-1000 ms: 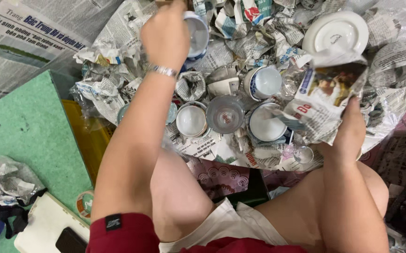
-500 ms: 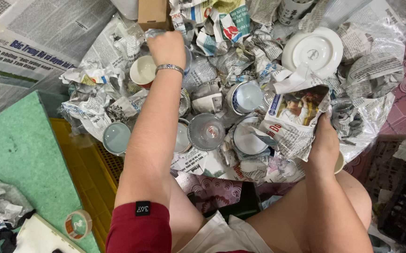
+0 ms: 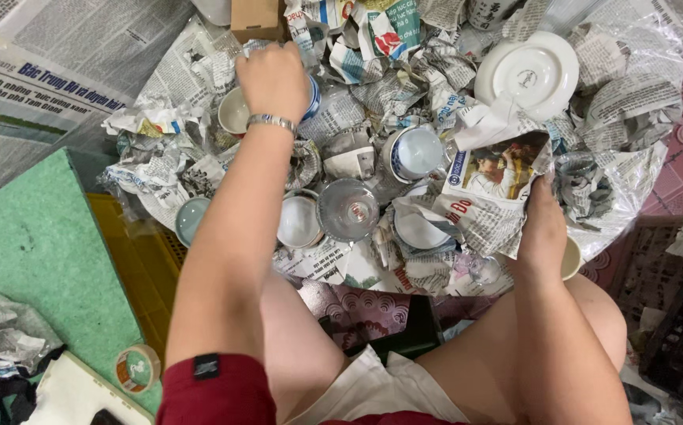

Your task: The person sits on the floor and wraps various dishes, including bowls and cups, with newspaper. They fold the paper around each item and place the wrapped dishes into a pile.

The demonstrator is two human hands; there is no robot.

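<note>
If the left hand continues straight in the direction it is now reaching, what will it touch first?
Probably the brown cardboard box. The left hand reaches up the picture over crumpled newspaper, its fingers near a blue-and-white cup; the box lies just beyond. Depth is unclear.

Crumpled grey newsprint [image 3: 333,118], matt and creased, covers nearly everything here. The round white ceramic plate [image 3: 527,76] has a smooth glossy glaze, as does the small white glazed cup with a blue rim [image 3: 416,152]. A clear glass bowl [image 3: 347,209] shines wetly among the paper. The left hand [image 3: 274,79] wears a polished metal bracelet [image 3: 271,121]. The right hand [image 3: 542,228] presses a glossy printed magazine sheet [image 3: 495,177]. The green board [image 3: 38,252] looks matt and scuffed; the brown cardboard box [image 3: 256,17] is dull.
</note>
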